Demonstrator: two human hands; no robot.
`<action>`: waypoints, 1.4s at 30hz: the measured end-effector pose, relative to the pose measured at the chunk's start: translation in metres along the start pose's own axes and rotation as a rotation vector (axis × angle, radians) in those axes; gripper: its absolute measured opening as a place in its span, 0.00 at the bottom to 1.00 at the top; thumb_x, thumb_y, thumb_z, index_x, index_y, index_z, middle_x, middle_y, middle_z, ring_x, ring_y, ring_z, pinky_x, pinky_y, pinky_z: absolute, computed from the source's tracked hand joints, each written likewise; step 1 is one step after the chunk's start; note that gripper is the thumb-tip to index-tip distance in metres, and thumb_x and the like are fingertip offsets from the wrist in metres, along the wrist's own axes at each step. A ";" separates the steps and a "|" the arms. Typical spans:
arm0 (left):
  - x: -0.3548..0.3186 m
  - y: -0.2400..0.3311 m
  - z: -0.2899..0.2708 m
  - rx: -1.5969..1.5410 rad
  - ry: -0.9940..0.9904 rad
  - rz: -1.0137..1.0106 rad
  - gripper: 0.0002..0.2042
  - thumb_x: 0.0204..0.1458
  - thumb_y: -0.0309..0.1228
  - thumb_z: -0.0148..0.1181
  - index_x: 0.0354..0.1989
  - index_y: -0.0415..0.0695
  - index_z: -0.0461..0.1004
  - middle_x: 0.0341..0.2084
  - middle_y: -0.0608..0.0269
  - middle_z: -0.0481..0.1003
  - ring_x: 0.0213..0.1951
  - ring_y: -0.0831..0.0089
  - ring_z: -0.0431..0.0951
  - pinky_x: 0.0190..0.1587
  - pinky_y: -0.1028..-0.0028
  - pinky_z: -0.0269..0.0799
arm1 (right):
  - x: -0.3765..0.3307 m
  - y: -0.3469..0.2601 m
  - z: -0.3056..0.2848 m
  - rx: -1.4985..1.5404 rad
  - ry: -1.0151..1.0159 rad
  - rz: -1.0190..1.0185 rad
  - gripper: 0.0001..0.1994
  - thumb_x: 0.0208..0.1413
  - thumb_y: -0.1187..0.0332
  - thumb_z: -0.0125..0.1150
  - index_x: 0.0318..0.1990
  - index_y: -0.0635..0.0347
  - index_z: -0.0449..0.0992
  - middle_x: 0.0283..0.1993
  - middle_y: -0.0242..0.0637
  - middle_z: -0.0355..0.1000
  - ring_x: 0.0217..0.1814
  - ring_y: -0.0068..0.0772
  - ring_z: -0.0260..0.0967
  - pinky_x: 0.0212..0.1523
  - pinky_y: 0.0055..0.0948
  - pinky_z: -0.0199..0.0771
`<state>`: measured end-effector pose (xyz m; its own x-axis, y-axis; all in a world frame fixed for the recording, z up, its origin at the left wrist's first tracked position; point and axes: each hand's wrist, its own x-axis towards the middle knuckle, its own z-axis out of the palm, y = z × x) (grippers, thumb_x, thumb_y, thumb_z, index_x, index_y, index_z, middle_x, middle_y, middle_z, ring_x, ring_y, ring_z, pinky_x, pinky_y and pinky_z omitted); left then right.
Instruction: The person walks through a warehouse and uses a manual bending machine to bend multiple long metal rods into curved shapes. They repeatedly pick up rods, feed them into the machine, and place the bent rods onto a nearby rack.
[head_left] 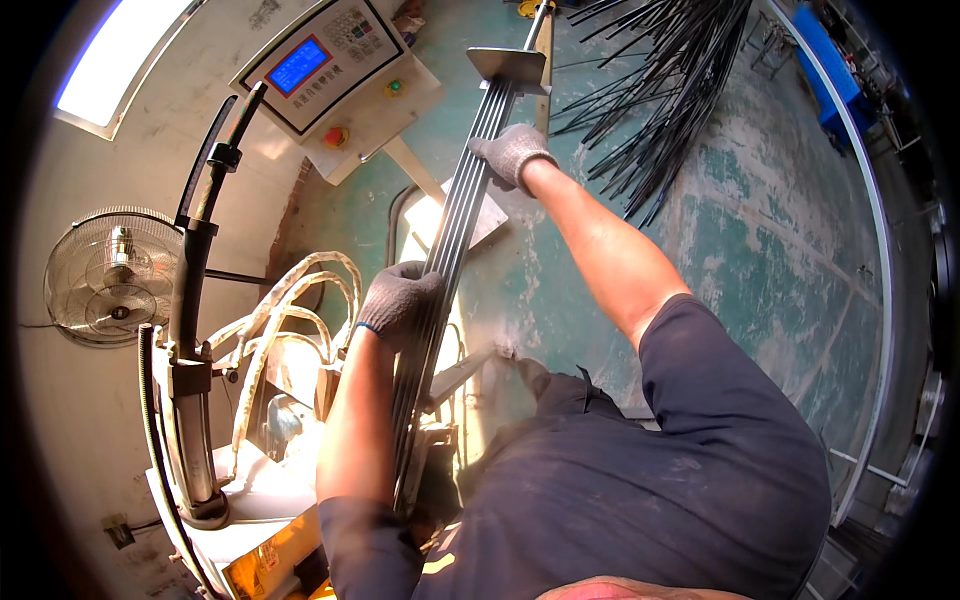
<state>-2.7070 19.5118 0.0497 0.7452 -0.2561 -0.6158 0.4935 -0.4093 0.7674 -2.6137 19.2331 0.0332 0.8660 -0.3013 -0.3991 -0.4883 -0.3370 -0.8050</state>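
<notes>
A row of long, thin dark metal rods (462, 210) runs from beside my body up to an upright metal plate (507, 66) at the far end. My left hand (402, 297), in a grey knit glove, is closed around the rods about midway along. Farther up, just short of the plate, my right hand (514, 156) grips the same rods from the right side, its thumb lying over them. The right glove is a paler grey. Fingers of both hands are partly hidden by the rods.
A control panel (318, 70) with a blue screen and buttons stands at the far left. Nearer on the left are an upright machine arm (190, 300), wrapped hoses (262, 320) and a round fan (115, 275). Several loose black rods (660, 100) lie spread at the far right.
</notes>
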 end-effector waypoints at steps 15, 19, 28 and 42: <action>-0.055 -0.034 -0.022 0.264 0.441 0.311 0.17 0.58 0.36 0.64 0.48 0.34 0.82 0.34 0.59 0.83 0.39 0.71 0.82 0.47 0.71 0.77 | -0.063 0.043 0.049 0.394 0.067 -0.006 0.31 0.64 0.39 0.61 0.32 0.65 0.81 0.24 0.39 0.77 0.24 0.34 0.74 0.33 0.36 0.76; -0.130 -0.058 -0.025 0.354 0.737 0.364 0.15 0.56 0.34 0.64 0.45 0.36 0.80 0.34 0.47 0.82 0.39 0.61 0.84 0.47 0.65 0.78 | -0.113 0.081 0.073 0.166 0.247 -0.399 0.20 0.67 0.54 0.65 0.30 0.62 0.80 0.25 0.34 0.75 0.26 0.23 0.68 0.29 0.31 0.68; -0.327 -0.178 0.042 -0.121 0.734 0.549 0.08 0.55 0.25 0.68 0.43 0.40 0.80 0.28 0.59 0.80 0.29 0.72 0.80 0.35 0.69 0.76 | -0.299 0.032 0.156 0.176 -0.340 -0.906 0.06 0.67 0.72 0.65 0.45 0.64 0.82 0.38 0.31 0.79 0.39 0.20 0.74 0.42 0.23 0.78; -0.435 -0.381 0.071 -1.422 1.175 0.356 0.08 0.65 0.32 0.61 0.45 0.40 0.78 0.31 0.61 0.81 0.30 0.70 0.81 0.34 0.70 0.79 | -0.559 -0.017 0.391 -1.034 -1.093 -1.491 0.21 0.60 0.50 0.66 0.52 0.56 0.82 0.45 0.48 0.83 0.50 0.50 0.81 0.52 0.44 0.78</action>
<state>-3.2507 19.7164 0.0125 0.4663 0.7505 -0.4684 -0.2381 0.6164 0.7506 -3.0468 19.7561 0.0985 0.0741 0.9801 -0.1843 0.9232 -0.1373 -0.3589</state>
